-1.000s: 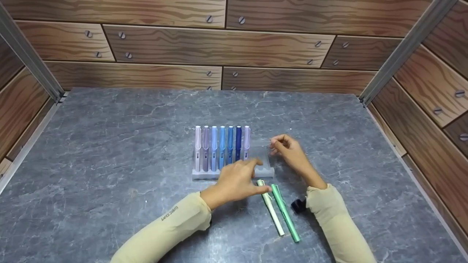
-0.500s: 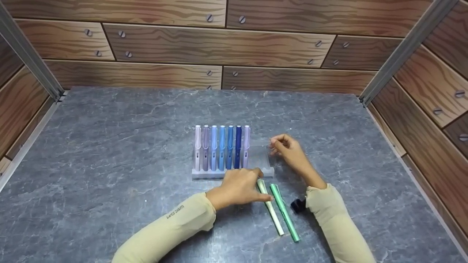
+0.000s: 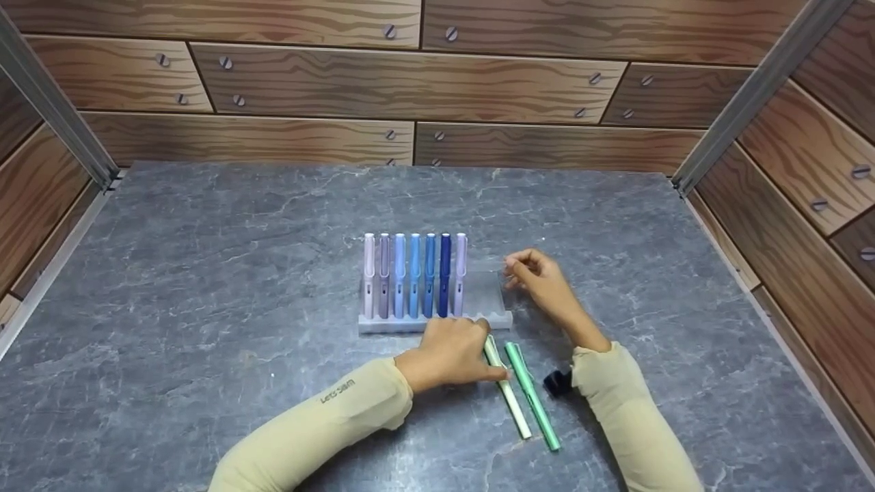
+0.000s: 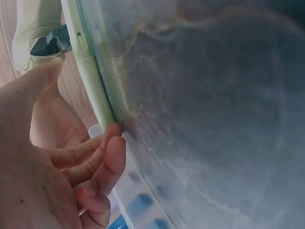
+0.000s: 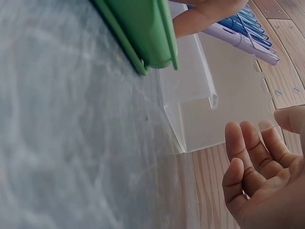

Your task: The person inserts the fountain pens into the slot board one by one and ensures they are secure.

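Observation:
My left hand (image 3: 456, 350) is over the upper part of a pale green pen (image 3: 513, 403) lying on the table. In the left wrist view, a fingertip is at the end of the pale green pen (image 4: 93, 86), while the thumb stands apart from it. A green pen (image 3: 533, 396) lies just to the right. My right hand (image 3: 543, 283) pinches the upper right edge of a clear pen stand (image 3: 489, 294) between thumb and fingers. Several purple and blue pens (image 3: 415, 273) stand in a row in its left and middle slots.
The stand's right-end slots (image 5: 190, 86) hold no pens. A black strap piece (image 3: 558, 384) is at the right sleeve's cuff, beside the green pen. Wood-patterned panels (image 3: 410, 82) border the grey marbled table (image 3: 205, 273) at the back and sides.
My left hand has drawn down from in front of the stand to the pale green pen, its fingers bending lower. The pen's top has shifted slightly right. My right hand has stayed put.

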`<state>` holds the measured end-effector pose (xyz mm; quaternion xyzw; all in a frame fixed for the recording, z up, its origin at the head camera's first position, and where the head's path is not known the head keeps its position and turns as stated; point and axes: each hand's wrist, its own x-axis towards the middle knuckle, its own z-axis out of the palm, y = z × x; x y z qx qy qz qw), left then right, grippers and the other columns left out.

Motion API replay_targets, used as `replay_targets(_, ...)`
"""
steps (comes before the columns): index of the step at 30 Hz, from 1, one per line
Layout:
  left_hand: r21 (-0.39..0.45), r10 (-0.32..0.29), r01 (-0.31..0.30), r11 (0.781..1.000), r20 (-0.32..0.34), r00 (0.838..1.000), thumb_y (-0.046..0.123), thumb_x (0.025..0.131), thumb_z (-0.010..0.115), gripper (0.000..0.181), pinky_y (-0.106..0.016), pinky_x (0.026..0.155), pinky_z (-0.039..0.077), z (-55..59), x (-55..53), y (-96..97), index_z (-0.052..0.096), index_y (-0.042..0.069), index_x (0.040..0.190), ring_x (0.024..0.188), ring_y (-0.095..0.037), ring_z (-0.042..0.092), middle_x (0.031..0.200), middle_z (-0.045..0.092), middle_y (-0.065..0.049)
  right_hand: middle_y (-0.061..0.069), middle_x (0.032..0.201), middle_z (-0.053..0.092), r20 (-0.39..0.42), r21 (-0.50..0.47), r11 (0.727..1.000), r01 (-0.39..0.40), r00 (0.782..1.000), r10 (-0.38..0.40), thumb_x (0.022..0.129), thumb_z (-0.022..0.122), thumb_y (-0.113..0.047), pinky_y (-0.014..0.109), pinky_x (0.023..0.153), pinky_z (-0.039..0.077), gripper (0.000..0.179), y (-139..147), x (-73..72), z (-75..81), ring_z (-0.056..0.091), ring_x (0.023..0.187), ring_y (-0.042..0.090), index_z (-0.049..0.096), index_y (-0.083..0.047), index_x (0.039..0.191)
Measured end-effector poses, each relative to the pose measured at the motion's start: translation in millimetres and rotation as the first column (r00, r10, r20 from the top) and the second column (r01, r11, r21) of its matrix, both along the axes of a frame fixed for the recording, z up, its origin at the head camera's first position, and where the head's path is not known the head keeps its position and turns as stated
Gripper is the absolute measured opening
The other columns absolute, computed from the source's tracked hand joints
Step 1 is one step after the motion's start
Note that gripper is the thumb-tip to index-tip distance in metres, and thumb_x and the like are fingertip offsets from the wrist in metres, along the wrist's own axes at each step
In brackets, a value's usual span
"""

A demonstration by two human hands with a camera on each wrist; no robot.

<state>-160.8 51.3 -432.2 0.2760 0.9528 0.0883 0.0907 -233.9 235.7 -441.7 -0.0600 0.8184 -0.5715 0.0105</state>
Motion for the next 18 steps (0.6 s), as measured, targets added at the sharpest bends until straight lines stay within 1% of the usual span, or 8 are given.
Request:
replay_targets(3,-0.016,-0.002,0.002,1.0,-0.009,1.0,0.075,0.067,0.057,0.066,-0.03,0.047,0.036,-0.9,-0.2,1.3,0.061,0.013,0.091,0.056,-0.016,0.049,0.065,0.056,0.001,-0.001,0.084,0.062,0.001,-0.004,1.0,0.0,1.0,0.0,0.093,0.053,-0.022,0.023,0.069,0.048,0.028,-0.5,-0.1,0.5,0.063,0.068,0.01,0.055,0.003,0.106)
replay_targets(9,-0.04,-0.001,0.0,0.999,-0.045,0.999,0.074,0.068,0.057,0.06,-0.032,0.05,0.037,-2.0,0.0,6.0,0.058,0.015,0.082,0.055,-0.017,0.05,0.064,0.056,0.001,0.006,0.087,0.062,0.008,-0.009,1.0,0.007,1.0,-0.007,0.093,0.053,-0.023,0.023,0.071,0.049,0.032,-1.0,-0.3,2.6,0.063,0.068,0.01,0.054,0.006,0.107)
replay_targets(12,-0.055,0.003,-0.006,0.998,-0.057,0.998,0.074,0.068,0.057,0.057,-0.032,0.05,0.037,-3.2,0.5,8.8,0.055,0.017,0.076,0.054,-0.016,0.049,0.061,0.055,0.002,0.007,0.087,0.062,0.013,-0.009,1.0,0.005,1.0,-0.005,0.093,0.053,-0.023,0.025,0.072,0.05,0.032,-0.5,-0.8,2.2,0.063,0.069,0.011,0.054,0.006,0.106)
replay_targets(15,-0.052,0.01,-0.012,0.999,-0.05,0.999,0.073,0.069,0.058,0.054,-0.031,0.047,0.035,-4.3,1.0,10.2,0.051,0.019,0.071,0.052,-0.016,0.048,0.059,0.052,0.003,0.006,0.087,0.061,0.014,-0.009,1.0,0.003,1.0,-0.003,0.093,0.053,-0.024,0.025,0.073,0.051,0.032,0.1,-1.3,0.4,0.063,0.07,0.012,0.054,0.005,0.106)
replay_targets(18,-0.04,0.025,-0.026,0.999,-0.023,0.999,0.072,0.068,0.059,0.053,-0.03,0.046,0.034,-5.4,1.5,10.4,0.049,0.02,0.07,0.053,-0.015,0.047,0.059,0.05,0.004,0.008,0.088,0.061,0.016,-0.014,1.0,0.001,1.0,0.0,0.093,0.054,-0.024,0.024,0.072,0.051,0.032,-0.4,-1.2,-1.1,0.063,0.07,0.012,0.054,0.005,0.106)
